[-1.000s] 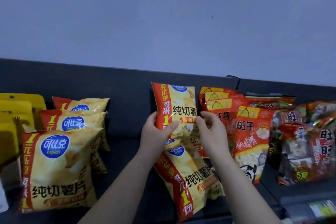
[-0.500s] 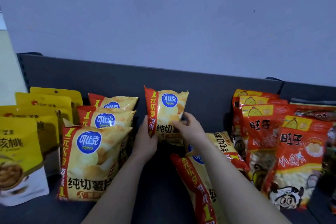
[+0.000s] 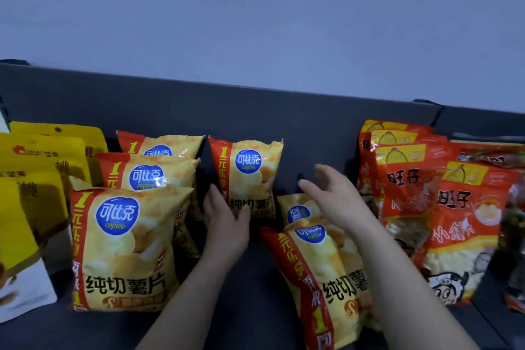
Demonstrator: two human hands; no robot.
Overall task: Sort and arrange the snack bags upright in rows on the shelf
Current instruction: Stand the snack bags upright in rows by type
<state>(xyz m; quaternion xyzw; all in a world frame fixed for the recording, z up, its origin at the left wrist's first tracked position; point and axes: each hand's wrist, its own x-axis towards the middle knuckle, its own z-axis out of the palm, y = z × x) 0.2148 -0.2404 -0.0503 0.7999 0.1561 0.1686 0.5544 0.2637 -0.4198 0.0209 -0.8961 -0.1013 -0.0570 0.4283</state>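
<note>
Head view, shelf sorting. We saw the left hand point(image 3: 224, 216) holding the lower left corner of the upright Copico chip bag point(image 3: 247, 176), thumb across its front. The bag stood at the rear of the dark shelf point(image 3: 312, 128), just beside the finished row of three Copico bags point(image 3: 127, 236). The right hand point(image 3: 335, 199) hovered wide open, fingers spread and blurred, apart from that bag and holding nothing.

The slumped chip bag point(image 3: 321, 278) lay below the right hand and nearer the person. Its long axis ran from far to near, logo end away and leaning left. A smaller-looking chip bag point(image 3: 298, 212) was wedged behind it, close under the right palm. We judged the right hand the nearer one for either pick, which would call for tipping the bag up onto its bottom seam.

All bags were glossy crinkled film, pillow-shaped and puffed with air, with crimped serrated top edges. We expected them to slide and topple easily. Yellow walnut pouches point(image 3: 42, 167) stood at the left and red Wangzai bags point(image 3: 412, 179) at the right.
</note>
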